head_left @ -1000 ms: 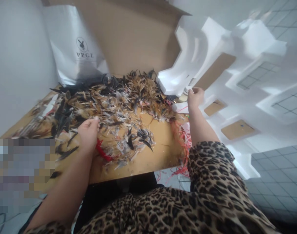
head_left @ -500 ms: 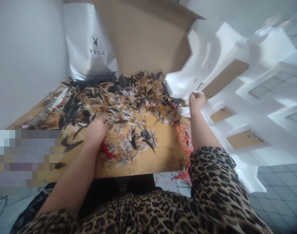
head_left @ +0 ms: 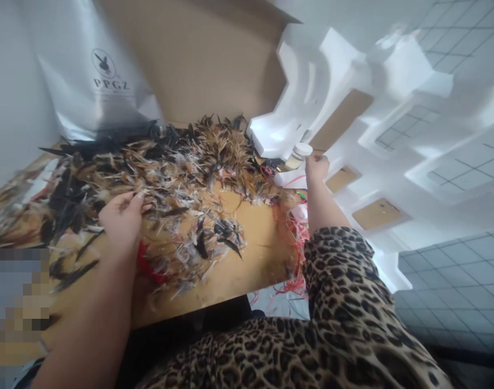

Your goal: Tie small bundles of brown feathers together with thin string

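My left hand [head_left: 122,214] is over the left part of a heap of feathers [head_left: 178,162], brown, black and whitish. Its thumb and fingers are drawn together at the feathers; what lies between them is too small to make out. Something red [head_left: 148,266] shows beside the left wrist. My right hand [head_left: 318,168] is closed, just right of a jar with a white lid [head_left: 302,150]. Whatever its fingers hold, if anything, is hidden. Loose black and pale feathers [head_left: 208,237] lie on the table [head_left: 260,237] between my hands.
A silvery bag [head_left: 105,97] stands behind the feathers at the left, against brown cardboard [head_left: 214,59]. White moulded foam [head_left: 376,167] with cut-outs fills the right side. Red-pink strings [head_left: 299,227] hang over the table's right edge.
The view has turned right, shifting the scene leftward. My right hand has come away from over the jar, so its lid now shows. My left hand has moved left across the feathers.
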### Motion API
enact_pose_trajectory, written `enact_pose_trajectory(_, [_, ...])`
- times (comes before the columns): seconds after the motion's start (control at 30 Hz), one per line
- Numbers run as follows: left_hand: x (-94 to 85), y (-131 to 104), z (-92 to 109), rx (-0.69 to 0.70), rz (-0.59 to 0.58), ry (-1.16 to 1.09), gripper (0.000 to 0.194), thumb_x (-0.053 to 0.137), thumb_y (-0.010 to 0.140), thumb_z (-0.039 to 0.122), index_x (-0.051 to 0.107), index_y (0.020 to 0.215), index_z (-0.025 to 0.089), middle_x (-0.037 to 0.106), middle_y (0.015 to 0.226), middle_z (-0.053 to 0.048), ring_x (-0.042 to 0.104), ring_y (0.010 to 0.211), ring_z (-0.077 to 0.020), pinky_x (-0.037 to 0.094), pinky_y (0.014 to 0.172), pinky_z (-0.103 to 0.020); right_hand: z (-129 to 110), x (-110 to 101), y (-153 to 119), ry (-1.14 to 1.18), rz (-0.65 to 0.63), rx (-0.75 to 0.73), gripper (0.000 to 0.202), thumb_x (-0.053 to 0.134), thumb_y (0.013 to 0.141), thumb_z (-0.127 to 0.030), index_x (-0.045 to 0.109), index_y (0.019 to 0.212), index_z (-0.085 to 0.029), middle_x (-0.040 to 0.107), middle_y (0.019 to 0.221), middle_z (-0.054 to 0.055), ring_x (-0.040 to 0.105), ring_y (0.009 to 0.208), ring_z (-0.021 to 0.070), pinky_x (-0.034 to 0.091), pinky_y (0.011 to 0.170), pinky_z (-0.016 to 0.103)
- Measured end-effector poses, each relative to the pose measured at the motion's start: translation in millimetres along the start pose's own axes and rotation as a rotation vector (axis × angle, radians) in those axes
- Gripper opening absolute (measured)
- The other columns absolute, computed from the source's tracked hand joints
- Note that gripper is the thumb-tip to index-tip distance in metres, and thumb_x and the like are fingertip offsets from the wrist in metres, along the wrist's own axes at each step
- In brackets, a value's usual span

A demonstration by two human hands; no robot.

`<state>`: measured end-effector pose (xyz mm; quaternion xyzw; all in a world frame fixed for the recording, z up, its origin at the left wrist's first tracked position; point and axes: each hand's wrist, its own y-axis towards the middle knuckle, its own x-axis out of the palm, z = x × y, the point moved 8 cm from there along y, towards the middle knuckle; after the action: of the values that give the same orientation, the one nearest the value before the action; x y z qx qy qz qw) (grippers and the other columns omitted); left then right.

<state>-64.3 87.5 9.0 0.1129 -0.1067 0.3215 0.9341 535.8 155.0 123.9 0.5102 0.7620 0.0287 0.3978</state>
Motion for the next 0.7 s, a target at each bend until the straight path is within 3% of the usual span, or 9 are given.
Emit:
enact_pose_trajectory(0.1, [-1.1,-3,2,0.0,0.03,-0.119,0.022,0.072,0.057,0.019,0.061,0.074,0.01,0.061,0.058,0.0,0.061,0.052,-0.01,0.052,0.055,-0.022,-3,9,7,-0.072,-0.028,0.038,0.053,0.06,0.066,-0.04,0.053,0.112,-0.015,0.055,0.113,0.014,0.053,0.104,0.0264,0.04,0.09,0.042])
enact_pose_trajectory(0.23, [-3.1,-1,1,-0.102,0.015,-0.303,0.026,0.075,0.051,0.015,0.059,0.072,0.014,0.061,0.057,0.003,0.058,0.049,-0.0091,0.05,0.047,-0.021,-16,24,17,-0.117,-0.076,-0.01,0.066,0.065,0.06,-0.047,0.047,0.117,-0.018,0.051,0.118,0.013,0.049,0.109,0.0281,0.039,0.092,0.043])
enact_pose_trajectory(0.3, [2.2,-1,-4,-0.223,-0.055,-0.375,0.026,0.077,0.049,0.014,0.058,0.066,0.014,0.062,0.059,0.003,0.058,0.051,-0.0093,0.05,0.045,-0.021,-22,31,24,-0.147,-0.094,-0.021,0.073,0.066,0.058,-0.05,0.044,0.12,-0.019,0.05,0.119,0.013,0.048,0.111,0.029,0.038,0.092,0.044])
enact_pose_trajectory(0.4, [7.5,-2,-6,-0.282,-0.125,-0.447,0.025,0.078,0.049,0.014,0.057,0.061,0.014,0.062,0.061,0.004,0.057,0.054,-0.0082,0.05,0.047,-0.019,-29,43,35,-0.203,-0.113,-0.024,0.079,0.067,0.056,-0.054,0.04,0.122,-0.019,0.047,0.122,0.015,0.044,0.115,0.0301,0.036,0.093,0.046])
enact_pose_trajectory(0.53, [13.7,-4,-4,-0.251,-0.193,-0.445,0.021,0.078,0.052,0.014,0.059,0.06,0.012,0.064,0.065,0.001,0.059,0.063,-0.0096,0.052,0.054,-0.019,-29,55,48,-0.251,-0.144,0.01,0.083,0.068,0.055,-0.053,0.038,0.123,-0.017,0.045,0.123,0.018,0.042,0.117,0.0316,0.035,0.094,0.049])
enact_pose_trajectory(0.7, [14.2,-8,-4,-0.251,-0.172,-0.42,0.014,0.074,0.056,0.009,0.061,0.062,0.013,0.064,0.065,0.001,0.059,0.065,-0.0087,0.052,0.056,-0.018,-21,63,59,-0.279,-0.166,0.051,0.08,0.067,0.057,-0.049,0.036,0.121,-0.014,0.046,0.119,0.021,0.043,0.115,0.033,0.037,0.091,0.05])
